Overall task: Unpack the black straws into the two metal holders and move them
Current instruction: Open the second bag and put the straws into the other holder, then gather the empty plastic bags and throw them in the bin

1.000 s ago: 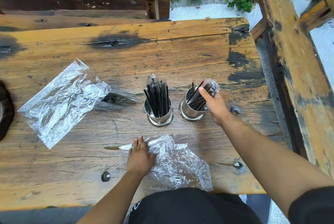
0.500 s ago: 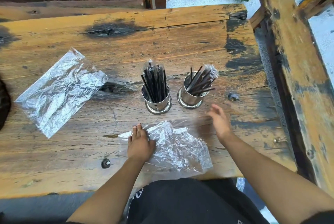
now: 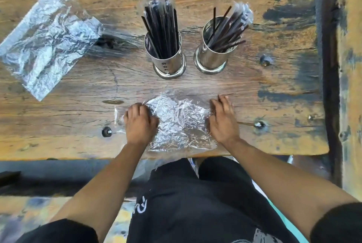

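Two shiny metal holders stand side by side mid-table, the left holder and the right holder. Black straws stand upright in the left one, some with clear film over their tops. The black straws in the right holder lean right. An empty crumpled clear wrapper lies near the table's front edge. My left hand has its fingers curled on the wrapper's left end. At the wrapper's right edge my right hand lies flat with its fingers stretched out. Both hands are well short of the holders.
A second empty clear wrapper lies flat at the table's left. Bolt heads stick up from the worn wooden table at the front left, front right and beside the right holder. A wooden bench runs along the right.
My right hand let go of the straws in the right holder and came back down to the front wrapper's right edge. My left hand's fingers curled on the wrapper. The view tipped down.
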The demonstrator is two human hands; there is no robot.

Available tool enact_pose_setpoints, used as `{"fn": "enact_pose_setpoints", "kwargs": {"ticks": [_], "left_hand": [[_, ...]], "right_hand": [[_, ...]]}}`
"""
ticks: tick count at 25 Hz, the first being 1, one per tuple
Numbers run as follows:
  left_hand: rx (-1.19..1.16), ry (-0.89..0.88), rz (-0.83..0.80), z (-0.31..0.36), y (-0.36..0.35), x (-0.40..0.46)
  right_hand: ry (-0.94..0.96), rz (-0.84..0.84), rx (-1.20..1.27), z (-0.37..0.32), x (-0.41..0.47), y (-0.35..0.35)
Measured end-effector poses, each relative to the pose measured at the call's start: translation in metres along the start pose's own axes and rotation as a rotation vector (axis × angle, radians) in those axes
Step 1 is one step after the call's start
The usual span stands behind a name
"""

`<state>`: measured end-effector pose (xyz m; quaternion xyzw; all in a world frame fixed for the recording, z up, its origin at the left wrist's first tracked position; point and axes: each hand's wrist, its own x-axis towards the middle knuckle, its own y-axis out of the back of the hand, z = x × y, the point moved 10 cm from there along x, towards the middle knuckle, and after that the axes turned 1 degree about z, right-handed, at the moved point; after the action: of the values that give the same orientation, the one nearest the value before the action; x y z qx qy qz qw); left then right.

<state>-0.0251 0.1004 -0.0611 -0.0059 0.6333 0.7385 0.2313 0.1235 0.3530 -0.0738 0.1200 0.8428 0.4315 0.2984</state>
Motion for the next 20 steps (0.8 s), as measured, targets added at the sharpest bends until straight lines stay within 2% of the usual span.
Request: {"fn": "enact_pose_setpoints", "kwargs": {"ticks": [2,8,12,20], "left_hand": [[0.006,0.051,0.031,-0.019,0.003,-0.009],[-0.096,0.290,-0.060,-0.121,-0.001,-0.055],[-0.182,0.431,-0.029,-0.187,0.017,-0.068],[-0.150,0.391,-0.076,-0.337,0.055,-0.040]], "right_hand": [[0.008,0.015,0.043,-0.013,0.001,0.001],[0.209,-0.150,-0.052,-0.096,-0.002,-0.052],[0.252,-0.158,-0.100,-0.150,0.006,-0.076],[0.349,-0.156,-0.201,-0.310,0.050,-0.133]]}}
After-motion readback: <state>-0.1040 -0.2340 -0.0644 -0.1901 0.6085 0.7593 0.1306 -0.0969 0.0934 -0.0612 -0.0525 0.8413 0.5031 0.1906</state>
